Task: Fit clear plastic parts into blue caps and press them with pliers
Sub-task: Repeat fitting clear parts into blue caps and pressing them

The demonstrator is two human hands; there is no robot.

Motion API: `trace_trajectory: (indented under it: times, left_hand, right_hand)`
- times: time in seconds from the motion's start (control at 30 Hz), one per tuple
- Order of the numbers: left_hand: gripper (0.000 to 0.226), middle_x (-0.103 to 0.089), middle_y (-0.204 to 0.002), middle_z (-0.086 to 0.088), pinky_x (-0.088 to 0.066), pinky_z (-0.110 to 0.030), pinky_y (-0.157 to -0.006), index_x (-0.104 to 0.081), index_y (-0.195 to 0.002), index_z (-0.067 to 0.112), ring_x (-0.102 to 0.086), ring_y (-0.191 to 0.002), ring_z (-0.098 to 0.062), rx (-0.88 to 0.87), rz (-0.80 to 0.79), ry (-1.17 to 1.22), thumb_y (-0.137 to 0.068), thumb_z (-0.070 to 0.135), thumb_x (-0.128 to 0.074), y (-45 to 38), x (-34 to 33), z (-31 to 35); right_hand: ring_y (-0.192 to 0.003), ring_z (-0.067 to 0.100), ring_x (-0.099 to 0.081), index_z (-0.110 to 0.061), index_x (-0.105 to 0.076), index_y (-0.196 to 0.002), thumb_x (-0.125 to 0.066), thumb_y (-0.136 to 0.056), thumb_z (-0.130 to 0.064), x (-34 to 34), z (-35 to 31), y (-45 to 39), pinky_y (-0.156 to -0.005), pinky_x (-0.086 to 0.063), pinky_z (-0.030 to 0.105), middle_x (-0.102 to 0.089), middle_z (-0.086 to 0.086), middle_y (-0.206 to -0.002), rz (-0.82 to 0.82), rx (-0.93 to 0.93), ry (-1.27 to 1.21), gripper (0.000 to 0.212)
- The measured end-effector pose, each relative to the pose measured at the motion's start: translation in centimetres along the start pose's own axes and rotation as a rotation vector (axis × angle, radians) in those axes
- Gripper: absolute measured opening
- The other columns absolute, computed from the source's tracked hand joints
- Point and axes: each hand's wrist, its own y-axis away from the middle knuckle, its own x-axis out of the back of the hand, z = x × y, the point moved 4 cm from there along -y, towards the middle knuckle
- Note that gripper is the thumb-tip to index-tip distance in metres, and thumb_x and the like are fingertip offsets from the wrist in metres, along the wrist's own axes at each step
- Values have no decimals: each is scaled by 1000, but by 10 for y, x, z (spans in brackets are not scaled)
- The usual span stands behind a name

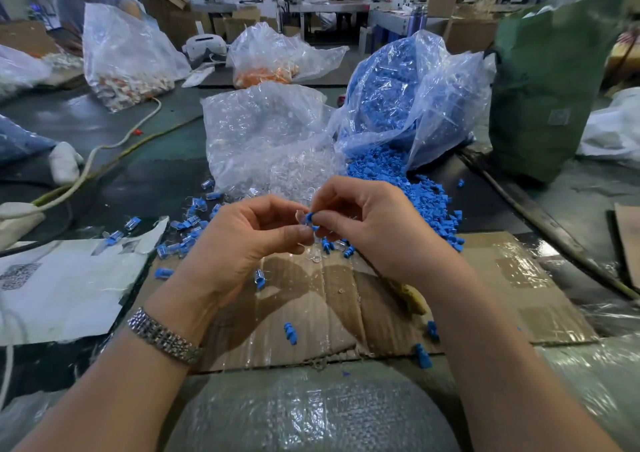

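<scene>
Above a taped cardboard sheet [346, 299] on the table [145, 174], a blue cap [311, 216] is pinched by the right hand [367, 226], and a clear plastic part [300, 216] touching it is pinched by the left hand [242, 243]. Assembled pieces [187, 230] are scattered to the left. Beyond, a bag of clear parts [266, 133] and a spilling bag of blue caps [408, 105] are seen.

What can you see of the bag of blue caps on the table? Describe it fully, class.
The bag of blue caps is a large, crinkled, clear plastic sack, slumped on its side at the right of the table. It is packed with small blue caps. Its open mouth faces the person, and caps have spilled out in a heap towards the cardboard. On its left it touches the bag of clear parts. No hand touches it.
</scene>
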Motion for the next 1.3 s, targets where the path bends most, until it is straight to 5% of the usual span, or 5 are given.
trace_trajectory:
  times: [0.33, 0.6, 0.77, 1.07, 1.3]
  left_hand:
    - [25, -76, -98, -19, -59, -24, -75, -78, -97, 6, -76, -90, -28, 35, -9, 70, -72, 9, -76, 2, 2, 0]
    - [21, -75, -93, -23, -60, -28, -78, -79, -92, 10, -74, -88, -29, 15, 44, 97, -71, 11, -76, -2, 5, -1]
    - [21, -75, -98, -19, -59, -26, -76, -80, -93, 13, -74, -93, -29, 20, 52, 143, -73, 11, -76, -4, 10, -2]
    - [19, -76, -102, -13, -60, -27, -80, -81, -90, 15, -74, -99, -24, -8, 120, 274, -72, 10, -75, -8, 18, -5]
    - [23, -76, -100, -8, -59, -27, -88, -79, -92, 13, -71, -95, -18, -38, 106, 194, -69, 13, -76, -7, 15, -4]
  right_hand:
    - [-81, 5, -68, -22, -69, -94, -75, -90, -23, 5, 1, 0, -76, -55, 24, -72, -6, -84, -21, -22, 72, 7]
    - [-94, 25, -52, -15, -55, -90, -74, -73, -70, 27, 45, 12, -76, -46, 38, -56, 3, -99, -203, -606, 879, 62]
    - [-62, 20, -52, -15, -58, -73, -68, -81, -45, 26, 41, 9, -50, -32, 30, -56, 3, -69, -131, -521, 830, 33]
    - [-67, 23, -67, 3, -65, -95, -58, -101, -22, 8, 20, 14, -68, -62, 39, -59, 10, -75, -311, -467, -124, 27]
    - [-78, 26, -68, 0, -67, -103, -57, -102, -29, -5, 8, 18, -81, -61, 51, -60, 10, -82, -395, -391, -156, 31]
